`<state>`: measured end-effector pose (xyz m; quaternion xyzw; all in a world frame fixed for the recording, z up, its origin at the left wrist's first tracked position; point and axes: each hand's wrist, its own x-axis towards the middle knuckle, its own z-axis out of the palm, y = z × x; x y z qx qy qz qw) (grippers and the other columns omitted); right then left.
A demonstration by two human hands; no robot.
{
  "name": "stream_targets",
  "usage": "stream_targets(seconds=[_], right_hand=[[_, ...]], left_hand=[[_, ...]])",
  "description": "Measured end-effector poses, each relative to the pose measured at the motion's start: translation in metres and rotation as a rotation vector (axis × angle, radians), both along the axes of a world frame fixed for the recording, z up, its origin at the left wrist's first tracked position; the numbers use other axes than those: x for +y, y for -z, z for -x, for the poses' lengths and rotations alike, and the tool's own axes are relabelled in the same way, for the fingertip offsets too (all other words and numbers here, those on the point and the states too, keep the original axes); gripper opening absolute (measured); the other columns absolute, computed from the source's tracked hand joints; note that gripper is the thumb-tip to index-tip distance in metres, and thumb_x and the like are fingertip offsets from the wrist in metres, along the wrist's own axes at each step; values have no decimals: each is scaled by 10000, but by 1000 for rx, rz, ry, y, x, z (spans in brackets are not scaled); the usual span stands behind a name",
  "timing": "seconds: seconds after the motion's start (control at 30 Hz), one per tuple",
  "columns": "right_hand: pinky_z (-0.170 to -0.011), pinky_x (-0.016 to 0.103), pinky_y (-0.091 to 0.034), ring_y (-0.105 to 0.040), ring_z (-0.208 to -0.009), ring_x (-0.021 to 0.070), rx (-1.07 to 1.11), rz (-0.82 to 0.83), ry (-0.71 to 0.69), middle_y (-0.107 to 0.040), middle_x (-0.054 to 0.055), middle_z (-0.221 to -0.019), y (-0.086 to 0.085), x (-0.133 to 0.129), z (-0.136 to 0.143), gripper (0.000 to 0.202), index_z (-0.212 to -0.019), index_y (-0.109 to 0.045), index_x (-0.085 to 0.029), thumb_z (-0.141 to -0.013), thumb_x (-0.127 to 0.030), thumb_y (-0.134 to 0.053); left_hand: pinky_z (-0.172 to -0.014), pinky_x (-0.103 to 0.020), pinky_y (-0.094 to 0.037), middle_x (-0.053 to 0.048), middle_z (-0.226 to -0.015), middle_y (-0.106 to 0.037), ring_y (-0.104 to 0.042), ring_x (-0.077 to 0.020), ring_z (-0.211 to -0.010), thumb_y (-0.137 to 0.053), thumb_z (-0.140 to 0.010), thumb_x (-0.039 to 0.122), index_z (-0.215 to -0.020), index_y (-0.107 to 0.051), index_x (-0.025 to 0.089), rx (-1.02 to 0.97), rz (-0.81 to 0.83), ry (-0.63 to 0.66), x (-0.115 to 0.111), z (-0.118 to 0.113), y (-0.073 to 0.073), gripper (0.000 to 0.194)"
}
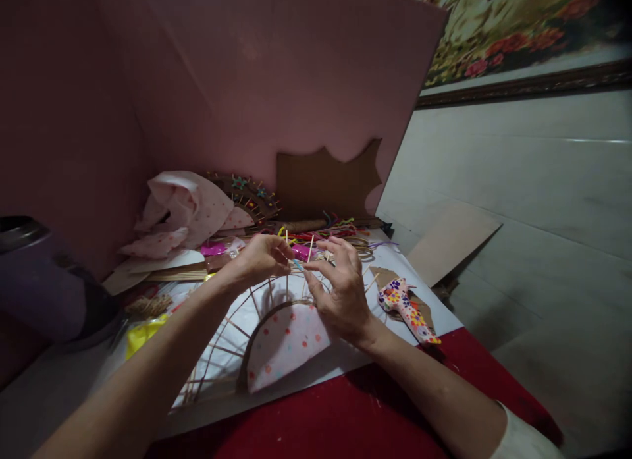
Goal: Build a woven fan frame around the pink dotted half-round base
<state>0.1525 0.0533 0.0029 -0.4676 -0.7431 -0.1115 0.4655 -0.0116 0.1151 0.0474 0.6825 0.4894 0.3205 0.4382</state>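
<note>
A fan-shaped frame of thin wooden sticks [237, 327] stands in front of me, its inner half-circle covered with dotted white cloth [286, 340]. Both my hands meet at its upper rim. My left hand [269, 255] is closed in a pinch at one end of a short light-blue strand [297, 265], beside the upright stick tips. Thumb and index finger of my right hand [340, 281] pinch the strand's other end, while its remaining fingers are lifted and bent. Whether the strand is yarn or pipe cleaner I cannot make out, and the fingers partly hide it.
Right of the frame lies a flowered, glue-gun-shaped tool [402, 307] on a cardboard scrap. Behind are bundled dotted cloth [187, 205], a decorated half-round piece [247, 192], a cut brown cardboard [326, 186] and colourful strands. A purple appliance [49, 281] stands at left.
</note>
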Motion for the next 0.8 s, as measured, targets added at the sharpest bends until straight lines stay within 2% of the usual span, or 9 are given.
stream_targets(seconds=[0.13,0.2,0.27,0.33,0.4,0.47,0.53,0.63,0.8], right_hand=[[-1009,436,-331,-427,-1169,232,151,-49,-58,-540,85,-1162,-11,-12,-7,131,-867,-678,-203,-844,-249,-557],[-924,390,-402,-514,-1039,209,278,29,-131,-576,78,-1047,-18,-25,-13,163,-778,-660,-188,-853,-283,-550],[-762,331,-459,-566,-795,169,432,271,-207,-592,47,-790,-20,-43,-19,309,-635,-604,-175,-864,-365,-525],[-577,285,-451,-521,-583,133,594,747,-275,-556,23,-606,-16,-60,-24,424,-586,-574,-162,-853,-483,-499],[-501,253,-440,-536,-576,127,847,1135,-361,-596,41,-678,-7,-72,-24,418,-693,-598,-139,-781,-547,-570],[-601,240,-477,-583,-703,129,1075,1302,-442,-624,68,-824,5,-78,-16,410,-813,-610,-114,-714,-506,-676],[-670,231,-478,-592,-773,127,1250,1299,-464,-621,66,-880,16,-78,-4,444,-886,-599,-110,-638,-438,-768],[-569,208,-448,-584,-702,125,1451,1190,-396,-626,40,-799,27,-73,13,491,-863,-563,-137,-537,-380,-837],[-608,180,-429,-569,-662,94,1649,1041,-386,-650,31,-748,23,-72,25,413,-844,-576,-131,-550,-259,-836]], left_hand=[[-578,-265,-429,21,-547,-603,-548,-116,-529,-659,-548,63,-665,-614,140,9,-23,-30,-2,2,-6,146],[-603,-270,-433,12,-563,-617,-565,-123,-555,-651,-564,67,-666,-617,140,14,-41,-48,-3,5,-9,130],[-625,-275,-436,6,-563,-627,-576,-129,-569,-628,-577,60,-651,-616,143,18,-56,-65,-3,7,-11,111],[-643,-284,-440,0,-554,-633,-586,-137,-574,-602,-593,64,-636,-612,148,18,-67,-77,-3,9,-13,94],[-650,-290,-441,-3,-548,-636,-591,-143,-575,-593,-601,79,-631,-610,152,17,-79,-87,-3,10,-15,81],[-644,-292,-438,-5,-544,-637,-591,-148,-573,-597,-599,98,-632,-609,155,21,-99,-102,-4,10,-16,67],[-628,-289,-431,-4,-539,-631,-582,-148,-566,-602,-593,115,-633,-610,157,31,-129,-125,-5,10,-17,58],[-605,-283,-421,-4,-538,-623,-573,-147,-560,-607,-583,136,-637,-615,159,49,-169,-146,-6,11,-20,59],[-587,-272,-420,-9,-592,-632,-566,-138,-574,-652,-553,199,-641,-629,166,50,-210,-146,-11,14,-28,97]])
